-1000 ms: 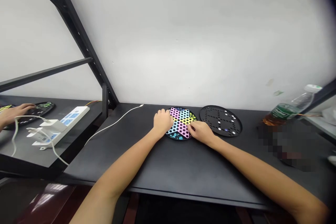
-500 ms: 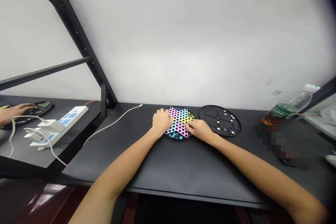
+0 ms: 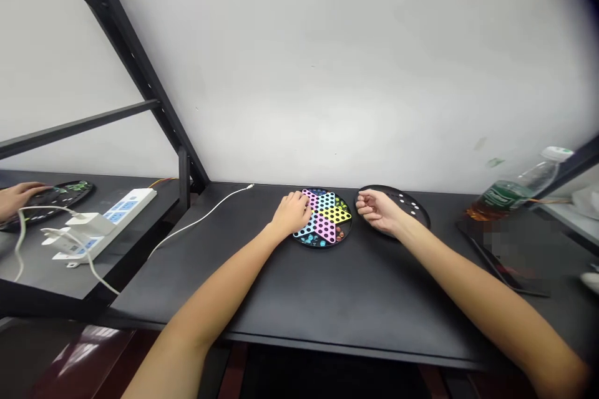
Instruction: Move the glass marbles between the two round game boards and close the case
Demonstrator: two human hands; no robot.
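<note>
A round black board (image 3: 326,218) bears a star of pink, blue and yellow panels full of holes, with coloured pieces in the pockets round its rim. My left hand (image 3: 292,213) rests on the board's left edge, fingers curled; what they hold, if anything, is hidden. Over the left part of a second round black board (image 3: 393,189) with white pieces is my right hand (image 3: 378,211), turned partly palm up. Its fingers are curled together, and anything between them is too small to make out.
A white power strip (image 3: 108,224) with plugs lies at the left, near another person's hand (image 3: 19,198) over a round board. A white cable (image 3: 201,219) runs across the table. A tilted bottle (image 3: 508,195) and a blurred dark object are at the right.
My right hand has left the star board and moved right, over the second board, turning its palm upward. My left hand has shifted slightly. The other person's hand has moved a little left.
</note>
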